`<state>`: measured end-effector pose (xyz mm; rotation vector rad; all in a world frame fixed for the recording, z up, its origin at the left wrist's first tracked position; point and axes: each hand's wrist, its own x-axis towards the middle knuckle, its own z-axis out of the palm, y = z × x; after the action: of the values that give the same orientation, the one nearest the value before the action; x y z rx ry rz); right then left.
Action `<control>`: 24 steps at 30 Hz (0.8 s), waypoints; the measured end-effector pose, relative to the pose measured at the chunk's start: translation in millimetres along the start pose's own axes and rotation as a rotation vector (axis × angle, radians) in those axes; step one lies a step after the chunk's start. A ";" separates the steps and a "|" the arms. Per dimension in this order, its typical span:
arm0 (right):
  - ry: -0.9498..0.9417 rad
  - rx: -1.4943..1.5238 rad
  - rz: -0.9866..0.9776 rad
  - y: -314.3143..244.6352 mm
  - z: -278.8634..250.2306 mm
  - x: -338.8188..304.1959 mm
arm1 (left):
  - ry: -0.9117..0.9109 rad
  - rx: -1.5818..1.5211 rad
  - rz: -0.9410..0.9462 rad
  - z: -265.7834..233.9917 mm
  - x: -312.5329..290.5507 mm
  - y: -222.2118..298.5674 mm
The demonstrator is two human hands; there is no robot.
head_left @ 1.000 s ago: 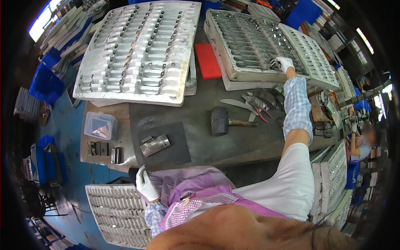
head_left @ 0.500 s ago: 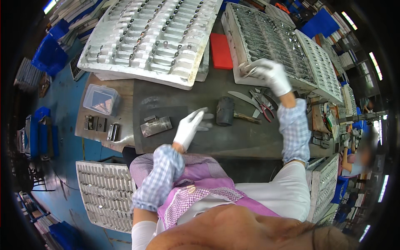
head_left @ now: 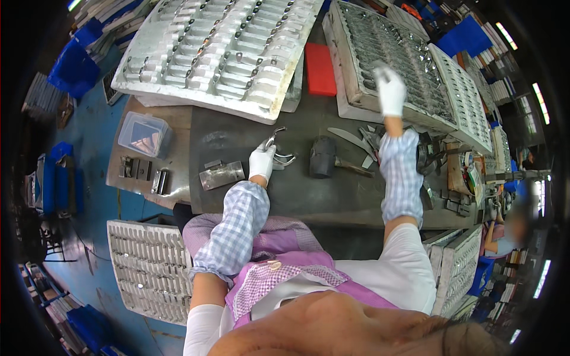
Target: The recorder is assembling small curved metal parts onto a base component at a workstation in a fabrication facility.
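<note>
My left hand (head_left: 261, 161), in a white glove, is closed on a shiny metal piece (head_left: 284, 159) with two curved arms, much like small pliers. It is held just above the dark worktop (head_left: 285, 199). My right hand (head_left: 390, 92), gloved too, reaches over the near left part of a foam tray (head_left: 380, 44) packed with metal parts. Motion smears its fingers, so whether they hold anything is unclear. Between my hands lies a black-headed mallet (head_left: 322, 157) with a wooden handle. A steel block (head_left: 222, 175) rests left of my left hand.
A large white foam tray (head_left: 196, 95) of metal parts stands at the back left, beside a red box (head_left: 320, 70). A clear plastic box (head_left: 143, 135) and small metal fixtures (head_left: 135, 168) sit at the left. A curved blade (head_left: 350, 139) and other tools lie near my right sleeve.
The metal piece is now in my left hand, which was open and bare before. My right hand has moved from the tray's near corner farther over the tray.
</note>
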<state>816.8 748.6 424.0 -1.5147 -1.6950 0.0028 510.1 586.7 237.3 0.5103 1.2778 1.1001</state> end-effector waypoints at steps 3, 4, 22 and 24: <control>-0.206 -0.590 0.382 98.4 5.2 51.0 | 0.103 0.199 0.139 14.6 -20.2 9.2; -0.277 -0.553 0.358 105.7 11.3 53.1 | 0.135 0.310 0.240 9.1 -29.4 11.8; -0.282 -0.128 -0.757 -157.2 125.1 -184.3 | 0.357 0.199 0.104 -99.6 -172.5 21.9; -0.386 -0.265 -0.771 -157.8 154.4 -197.0 | 0.349 0.142 0.181 -108.6 -170.4 16.0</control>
<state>583.2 623.1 292.9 -0.9795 -2.5856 -0.3669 418.9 418.9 305.5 0.5644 1.6477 1.2949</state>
